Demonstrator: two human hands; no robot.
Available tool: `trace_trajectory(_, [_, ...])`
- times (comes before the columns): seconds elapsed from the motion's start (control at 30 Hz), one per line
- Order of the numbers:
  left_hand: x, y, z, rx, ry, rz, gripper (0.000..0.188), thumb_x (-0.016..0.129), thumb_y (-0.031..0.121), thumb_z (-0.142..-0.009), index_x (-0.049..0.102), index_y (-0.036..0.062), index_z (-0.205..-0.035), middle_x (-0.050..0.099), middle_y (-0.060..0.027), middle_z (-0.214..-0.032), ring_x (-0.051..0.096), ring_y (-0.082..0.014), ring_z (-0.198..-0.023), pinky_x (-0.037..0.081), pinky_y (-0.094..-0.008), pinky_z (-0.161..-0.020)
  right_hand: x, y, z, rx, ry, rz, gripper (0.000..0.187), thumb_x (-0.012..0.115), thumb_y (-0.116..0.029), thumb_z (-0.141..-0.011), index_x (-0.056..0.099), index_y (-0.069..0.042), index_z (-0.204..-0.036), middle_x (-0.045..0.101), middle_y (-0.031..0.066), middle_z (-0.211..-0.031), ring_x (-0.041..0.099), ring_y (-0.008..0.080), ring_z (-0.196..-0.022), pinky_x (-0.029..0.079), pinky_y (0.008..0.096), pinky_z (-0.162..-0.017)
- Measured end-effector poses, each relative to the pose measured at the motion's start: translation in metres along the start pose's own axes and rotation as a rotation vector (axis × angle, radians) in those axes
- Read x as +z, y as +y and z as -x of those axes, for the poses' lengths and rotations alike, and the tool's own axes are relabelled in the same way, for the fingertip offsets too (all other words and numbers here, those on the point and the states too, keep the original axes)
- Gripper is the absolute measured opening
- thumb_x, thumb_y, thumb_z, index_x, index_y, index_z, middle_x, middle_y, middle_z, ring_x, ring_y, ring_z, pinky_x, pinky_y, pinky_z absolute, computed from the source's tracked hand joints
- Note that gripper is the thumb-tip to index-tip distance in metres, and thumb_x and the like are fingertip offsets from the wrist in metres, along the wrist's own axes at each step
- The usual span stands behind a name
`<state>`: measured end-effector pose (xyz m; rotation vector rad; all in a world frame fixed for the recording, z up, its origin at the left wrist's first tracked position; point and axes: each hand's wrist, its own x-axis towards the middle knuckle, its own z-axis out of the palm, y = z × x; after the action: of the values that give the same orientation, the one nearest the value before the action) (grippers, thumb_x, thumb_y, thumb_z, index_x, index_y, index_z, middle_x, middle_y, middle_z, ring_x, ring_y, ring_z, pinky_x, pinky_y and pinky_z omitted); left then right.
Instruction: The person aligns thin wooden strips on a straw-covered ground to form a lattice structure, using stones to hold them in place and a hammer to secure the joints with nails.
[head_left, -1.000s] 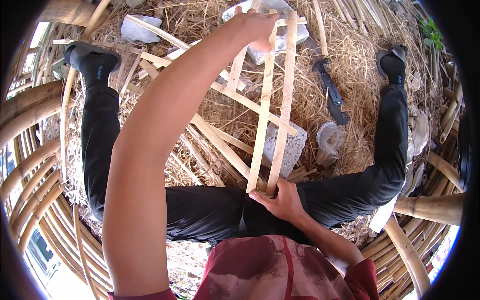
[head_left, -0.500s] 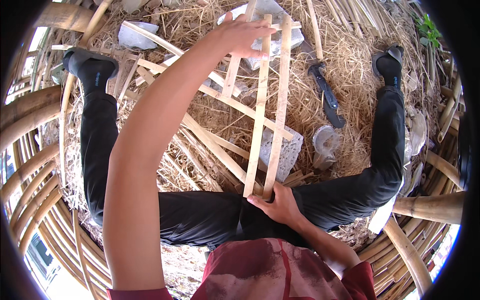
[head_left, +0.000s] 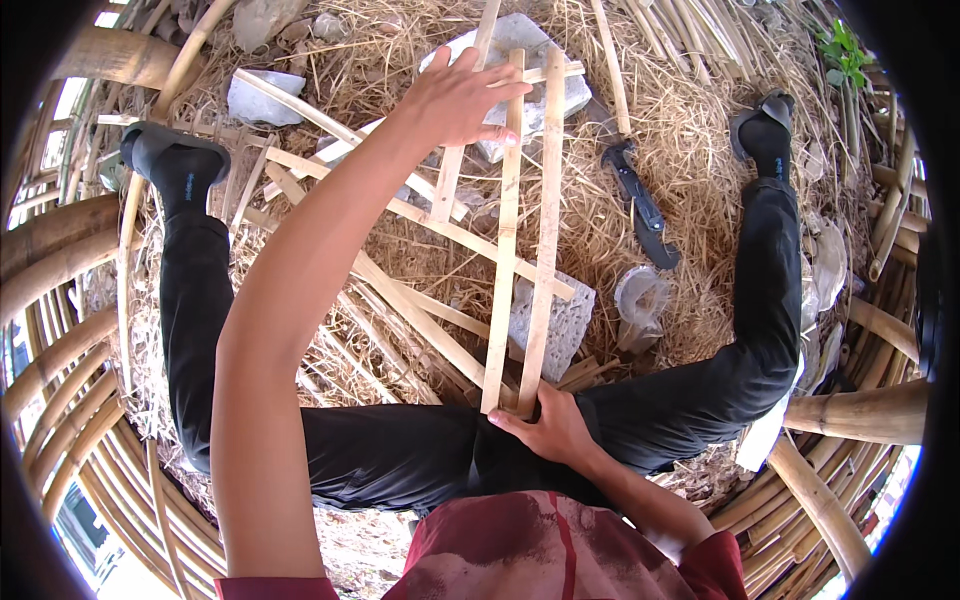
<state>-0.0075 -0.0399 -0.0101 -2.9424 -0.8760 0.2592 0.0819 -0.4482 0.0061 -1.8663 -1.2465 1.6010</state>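
- strips, pale and flat, the left strip (head_left: pixel 507 220) and right strip (head_left: pixel 547 200), are lying narrowly apart before me, over a crossing strip (head_left: pixel 450 236) and porous block (head_left: pixel 572 325).
- right hand (head_left: pixel 558 425): i am grasping both near ends, thumb bridging their tips.
- left hand (head_left: pixel 455 105): i am holding my fingers spread, unclenched, at the left strip's far end; whether they are pressing, i cannot tell.
- good practice, i judge: keeping near ends flush against my thumb, holding the gap even, and steadying far ends lightly against skewing.

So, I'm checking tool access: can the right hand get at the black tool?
Probably yes: the black tool lies uncovered on the straw, though the right hand holds two strips by their near ends.
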Motion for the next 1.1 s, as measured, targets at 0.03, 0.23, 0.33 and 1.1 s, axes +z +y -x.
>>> trace_trajectory(0.03, [0.000, 0.001, 0.000, -0.002, -0.003, -0.018, 0.078, 0.065, 0.065, -0.089, 0.042, 0.0382, -0.158, 0.042, 0.0018, -0.165, 0.048, -0.0297, -0.141, 0.029, -0.0562, -0.121, -0.001, 0.000, -0.001, 0.009, -0.004, -0.004, 0.058, 0.084, -0.046, -0.085, 0.066, 0.005, -0.106, 0.073, 0.0250, -0.090, 0.073, 0.0422, -0.086, 0.056, 0.0461, -0.076])
trace_trajectory(0.23, [0.004, 0.002, 0.003, -0.050, -0.022, 0.014, 0.079, 0.060, 0.071, -0.089, 0.040, 0.0410, -0.159, 0.039, 0.0032, -0.167, 0.047, -0.0276, -0.139, 0.031, -0.0527, -0.118, -0.004, -0.007, -0.001, 0.042, -0.008, -0.016, 0.057, 0.084, -0.045, -0.086, 0.066, 0.005, -0.107, 0.073, 0.0254, -0.090, 0.073, 0.0434, -0.087, 0.056, 0.0465, -0.077])
trace_trajectory(0.33, [0.005, 0.003, 0.002, -0.064, -0.024, 0.026, 0.077, 0.061, 0.069, -0.090, 0.042, 0.0399, -0.159, 0.039, 0.0038, -0.166, 0.047, -0.0261, -0.138, 0.032, -0.0511, -0.116, -0.004, -0.006, -0.002, 0.051, -0.013, -0.032, 0.056, 0.084, -0.044, -0.086, 0.066, 0.005, -0.107, 0.073, 0.0252, -0.091, 0.073, 0.0431, -0.088, 0.055, 0.0466, -0.077])
trace_trajectory(1.1, [0.005, 0.004, -0.001, -0.156, -0.143, 0.327, 0.093, 0.074, 0.058, -0.089, 0.033, 0.0219, -0.164, 0.031, 0.0025, -0.171, 0.038, -0.0324, -0.148, 0.028, -0.0597, -0.121, -0.004, -0.005, -0.002, 0.063, -0.037, -0.009, 0.054, 0.081, -0.045, -0.088, 0.068, 0.004, -0.106, 0.073, 0.0251, -0.093, 0.072, 0.0429, -0.089, 0.055, 0.0463, -0.078])
